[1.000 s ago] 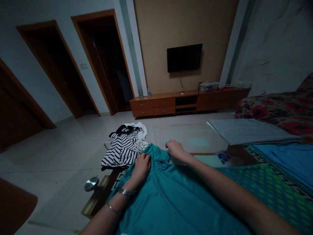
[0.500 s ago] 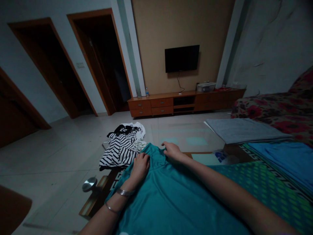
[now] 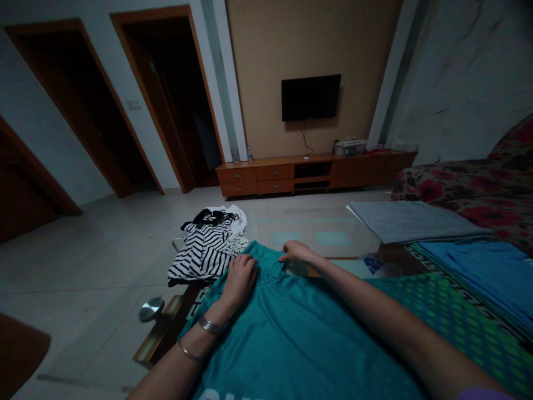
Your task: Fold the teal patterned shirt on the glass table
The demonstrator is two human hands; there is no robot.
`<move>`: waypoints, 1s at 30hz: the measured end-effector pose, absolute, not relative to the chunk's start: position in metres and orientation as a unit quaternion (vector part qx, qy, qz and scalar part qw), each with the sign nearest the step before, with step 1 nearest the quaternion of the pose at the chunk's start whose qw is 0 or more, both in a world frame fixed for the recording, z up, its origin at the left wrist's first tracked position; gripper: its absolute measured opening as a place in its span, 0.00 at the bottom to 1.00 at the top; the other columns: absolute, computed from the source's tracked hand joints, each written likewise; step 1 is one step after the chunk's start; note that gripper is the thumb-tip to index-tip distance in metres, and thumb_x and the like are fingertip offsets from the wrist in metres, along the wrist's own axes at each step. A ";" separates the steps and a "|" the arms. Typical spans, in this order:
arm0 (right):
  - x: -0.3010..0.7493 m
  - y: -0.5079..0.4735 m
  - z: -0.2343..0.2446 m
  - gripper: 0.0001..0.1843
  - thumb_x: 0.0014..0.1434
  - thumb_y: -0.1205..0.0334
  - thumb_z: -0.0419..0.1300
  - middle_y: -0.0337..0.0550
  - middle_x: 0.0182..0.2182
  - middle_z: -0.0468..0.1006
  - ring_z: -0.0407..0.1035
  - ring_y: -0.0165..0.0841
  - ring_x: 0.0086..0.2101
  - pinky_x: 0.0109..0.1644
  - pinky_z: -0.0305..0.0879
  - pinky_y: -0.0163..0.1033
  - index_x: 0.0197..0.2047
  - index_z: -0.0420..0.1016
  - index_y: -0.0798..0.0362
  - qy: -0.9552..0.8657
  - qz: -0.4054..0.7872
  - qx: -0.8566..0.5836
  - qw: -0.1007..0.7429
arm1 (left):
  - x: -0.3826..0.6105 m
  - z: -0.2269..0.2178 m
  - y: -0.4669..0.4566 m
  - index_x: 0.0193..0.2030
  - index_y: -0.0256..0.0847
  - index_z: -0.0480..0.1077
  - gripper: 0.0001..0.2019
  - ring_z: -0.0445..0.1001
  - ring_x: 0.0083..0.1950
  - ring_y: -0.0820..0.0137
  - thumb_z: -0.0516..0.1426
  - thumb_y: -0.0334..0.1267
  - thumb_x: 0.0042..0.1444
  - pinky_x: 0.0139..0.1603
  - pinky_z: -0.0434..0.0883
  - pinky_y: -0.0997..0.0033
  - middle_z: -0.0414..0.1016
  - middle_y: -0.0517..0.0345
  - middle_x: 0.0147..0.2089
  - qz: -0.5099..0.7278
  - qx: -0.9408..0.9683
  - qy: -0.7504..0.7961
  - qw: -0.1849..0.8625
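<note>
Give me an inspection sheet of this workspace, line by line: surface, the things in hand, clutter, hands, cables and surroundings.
Surface: glass-topped low table, partly covered by cloth.
Things in hand: teal jersey shirt spread flat, white lettering at near edge.
Clutter: black-and-white striped garment pile; folded grey towel; folded blue cloth; green patterned cloth.
Hands: left hand pressed flat on shirt, bangles on wrist; right hand pinching its far edge.
Cables: one cord hanging below wall television.
Surroundings: wooden cabinet, floral sofa, tiled floor, dim light.

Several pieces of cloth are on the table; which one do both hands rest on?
The teal shirt spread nearest the camera. The left hand and right hand both rest at its far edge. The striped garment, grey cloth and blue cloth lie untouched.
</note>
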State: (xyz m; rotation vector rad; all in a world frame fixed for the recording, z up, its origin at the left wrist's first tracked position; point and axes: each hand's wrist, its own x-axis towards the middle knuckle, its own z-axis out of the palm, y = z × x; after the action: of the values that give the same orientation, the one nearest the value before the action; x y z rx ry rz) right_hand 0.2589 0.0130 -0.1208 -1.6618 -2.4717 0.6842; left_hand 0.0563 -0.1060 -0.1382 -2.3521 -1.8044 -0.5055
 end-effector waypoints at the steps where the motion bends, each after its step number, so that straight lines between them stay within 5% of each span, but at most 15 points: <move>1: 0.257 0.014 -0.122 0.14 0.47 0.53 0.67 0.46 0.29 0.79 0.70 0.33 0.29 0.28 0.53 0.33 0.33 0.79 0.55 -0.809 0.211 -0.546 0.043 | 0.060 -0.136 -0.109 0.51 0.39 0.68 0.13 0.61 0.58 0.60 0.47 0.37 0.64 0.58 0.59 0.58 0.67 0.47 0.55 -0.173 -0.800 -0.572 0.062; 8: 0.256 0.013 -0.122 0.12 0.48 0.60 0.64 0.46 0.35 0.79 0.71 0.33 0.33 0.29 0.54 0.32 0.36 0.78 0.54 -0.813 0.179 -0.549 0.069 | 0.085 -0.125 -0.126 0.66 0.46 0.57 0.27 0.48 0.70 0.60 0.47 0.54 0.63 0.67 0.46 0.54 0.53 0.51 0.69 -0.079 -0.910 -0.401 -0.062; 13: 0.257 0.008 -0.120 0.15 0.49 0.63 0.63 0.52 0.43 0.79 0.72 0.39 0.41 0.34 0.58 0.34 0.42 0.77 0.54 -0.814 0.149 -0.558 0.068 | 0.084 -0.124 -0.126 0.69 0.49 0.49 0.30 0.43 0.72 0.61 0.44 0.55 0.63 0.69 0.41 0.52 0.45 0.52 0.72 -0.048 -0.913 -0.389 -0.112; 21: 0.212 0.036 -0.110 0.23 0.60 0.47 0.54 0.56 0.43 0.79 0.73 0.41 0.44 0.42 0.63 0.36 0.43 0.79 0.57 -0.821 0.176 -0.538 0.075 | 0.080 -0.130 -0.125 0.70 0.49 0.46 0.32 0.41 0.72 0.60 0.43 0.58 0.62 0.69 0.43 0.52 0.43 0.53 0.72 -0.044 -0.918 -0.384 -0.088; 25: 0.176 0.047 -0.118 0.20 0.57 0.50 0.60 0.57 0.45 0.78 0.72 0.42 0.46 0.44 0.64 0.37 0.44 0.78 0.58 -0.817 0.180 -0.540 0.096 | 0.079 -0.132 -0.125 0.70 0.46 0.46 0.34 0.43 0.72 0.59 0.44 0.59 0.61 0.69 0.45 0.52 0.46 0.50 0.71 -0.058 -0.914 -0.393 -0.078; 30: 0.158 0.059 -0.132 0.17 0.48 0.59 0.68 0.45 0.41 0.80 0.72 0.37 0.42 0.42 0.62 0.33 0.42 0.79 0.53 -0.841 0.199 -0.484 0.134 | 0.079 -0.129 -0.126 0.70 0.47 0.47 0.34 0.44 0.72 0.58 0.43 0.60 0.61 0.68 0.45 0.49 0.45 0.49 0.72 -0.054 -0.914 -0.392 -0.086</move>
State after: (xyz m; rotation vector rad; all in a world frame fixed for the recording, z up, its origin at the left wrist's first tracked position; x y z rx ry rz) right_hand 0.1585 0.0587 -0.1321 -1.4043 -2.4390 0.5774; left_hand 0.0788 -0.1262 -0.1286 -3.0415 -1.3040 -0.1808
